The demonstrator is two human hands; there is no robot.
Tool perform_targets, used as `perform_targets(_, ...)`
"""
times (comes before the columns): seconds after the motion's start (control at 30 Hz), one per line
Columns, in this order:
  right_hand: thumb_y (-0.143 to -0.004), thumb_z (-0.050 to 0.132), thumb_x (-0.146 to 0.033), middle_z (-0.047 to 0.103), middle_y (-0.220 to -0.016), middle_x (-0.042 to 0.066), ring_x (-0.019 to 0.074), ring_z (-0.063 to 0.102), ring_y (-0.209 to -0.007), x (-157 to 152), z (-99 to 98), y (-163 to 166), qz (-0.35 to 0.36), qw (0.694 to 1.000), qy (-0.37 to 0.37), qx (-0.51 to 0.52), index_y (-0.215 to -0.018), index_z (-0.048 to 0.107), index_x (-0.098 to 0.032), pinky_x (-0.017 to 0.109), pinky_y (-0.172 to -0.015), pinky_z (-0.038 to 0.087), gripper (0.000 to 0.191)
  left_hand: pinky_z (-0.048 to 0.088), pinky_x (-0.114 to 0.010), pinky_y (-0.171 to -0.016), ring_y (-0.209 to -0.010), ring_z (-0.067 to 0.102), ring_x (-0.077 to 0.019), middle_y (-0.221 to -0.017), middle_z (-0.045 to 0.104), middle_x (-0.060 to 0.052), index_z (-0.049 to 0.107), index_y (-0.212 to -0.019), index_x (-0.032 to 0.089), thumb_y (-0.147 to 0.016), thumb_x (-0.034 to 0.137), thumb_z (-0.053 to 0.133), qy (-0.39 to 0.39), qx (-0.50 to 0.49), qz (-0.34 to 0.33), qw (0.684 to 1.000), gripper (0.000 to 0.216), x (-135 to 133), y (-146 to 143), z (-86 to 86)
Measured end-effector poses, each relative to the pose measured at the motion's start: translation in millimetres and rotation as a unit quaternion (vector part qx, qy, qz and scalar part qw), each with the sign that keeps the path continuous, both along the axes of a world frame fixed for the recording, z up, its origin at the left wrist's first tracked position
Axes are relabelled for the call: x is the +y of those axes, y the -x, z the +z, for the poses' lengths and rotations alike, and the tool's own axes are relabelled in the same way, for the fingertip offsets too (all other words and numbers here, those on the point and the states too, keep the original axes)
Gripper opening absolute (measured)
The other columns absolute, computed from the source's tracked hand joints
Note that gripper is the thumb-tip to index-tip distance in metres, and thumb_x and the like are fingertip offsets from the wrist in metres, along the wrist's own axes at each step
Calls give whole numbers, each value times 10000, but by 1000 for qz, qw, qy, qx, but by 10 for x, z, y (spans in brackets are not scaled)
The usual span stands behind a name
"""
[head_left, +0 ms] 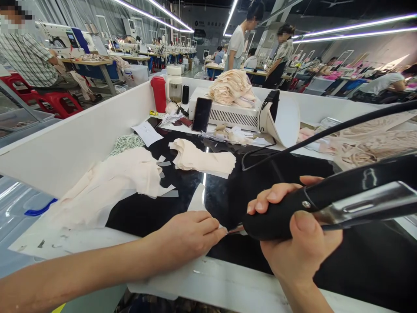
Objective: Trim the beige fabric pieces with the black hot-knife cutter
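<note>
My right hand [301, 250] is closed around a black corded hand tool [355, 187] with a long silver lever and a narrow metal tip. The tip points left and reaches the fingertips of my left hand [187, 237]. Those fingers are pinched together low over the glossy black tabletop [146, 221], on a pale fabric piece [197, 198] whose upper end shows beyond them. Just behind lies a small stack of cream fabric pieces [203, 158]. A larger cream fabric pile [120, 182] is spread at the left. What lies under my left fingers is hidden.
White boards [81, 148] wall the table. At the back stand a red bottle [158, 94], a phone [202, 114], a white vented box [224, 115] topped with folded fabric, and a lamp [285, 121]. The tool's black cable [325, 134] crosses the right side. People sit and stand beyond.
</note>
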State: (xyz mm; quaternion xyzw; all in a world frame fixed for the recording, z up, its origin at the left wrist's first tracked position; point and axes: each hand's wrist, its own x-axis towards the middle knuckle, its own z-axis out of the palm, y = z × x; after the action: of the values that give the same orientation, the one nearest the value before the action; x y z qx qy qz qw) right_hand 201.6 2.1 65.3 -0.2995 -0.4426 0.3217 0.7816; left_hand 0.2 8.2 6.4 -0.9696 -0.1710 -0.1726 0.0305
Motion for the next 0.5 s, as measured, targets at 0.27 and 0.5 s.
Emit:
perform_targets(0.27,-839,984,-441,690,-808,-56,160,669,-572,-1,-12,-3,-5,1000,4,-5,-1183,692,-282,300,-506,603,478,661,-329,-952,-1063,751,-206,-1188,767,-98,699,-1330,98,-1191,82,530,3,-17,24,1000,219,-46,-12,-41)
perform_targets(0.5,-832,956,-445,678,-803,-67,157,652,-558,55,9,13,-22,1000,3,-5,-1174,670,-291,293,-491,578,471,655,-342,-987,-1098,761,-228,-1194,760,-120,692,-1364,76,-1181,76,538,8,-27,24,999,239,-68,-2,-49)
